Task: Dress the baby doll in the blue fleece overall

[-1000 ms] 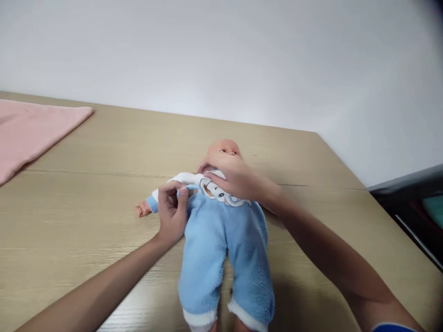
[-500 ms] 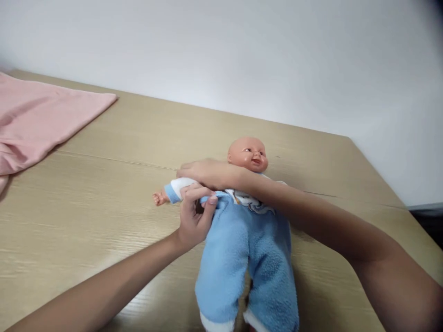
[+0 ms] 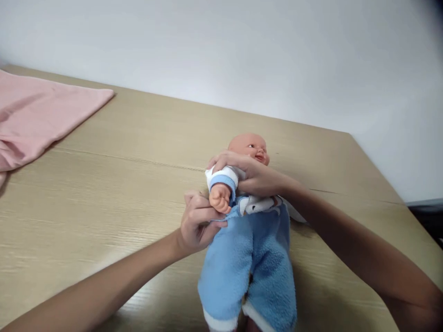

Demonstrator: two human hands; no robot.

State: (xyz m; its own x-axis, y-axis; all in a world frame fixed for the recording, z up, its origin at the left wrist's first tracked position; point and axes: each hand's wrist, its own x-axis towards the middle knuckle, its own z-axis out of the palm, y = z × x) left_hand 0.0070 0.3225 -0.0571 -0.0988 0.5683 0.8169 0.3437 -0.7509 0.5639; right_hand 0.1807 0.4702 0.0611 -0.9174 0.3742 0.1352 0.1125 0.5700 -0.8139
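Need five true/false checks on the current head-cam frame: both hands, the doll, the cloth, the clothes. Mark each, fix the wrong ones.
1. The right hand is at the white sleeve of the doll. True.
2. The pink cloth lies on the table, to the left of the doll. True.
3. The left hand rests on the pink cloth. False: it is well apart from the cloth, pinching the edge of the blue overalls.
4. The doll lies face down. False: it lies on its back, its head turned to the right of the picture.
5. The doll's head is bare, with no hat on it. True.
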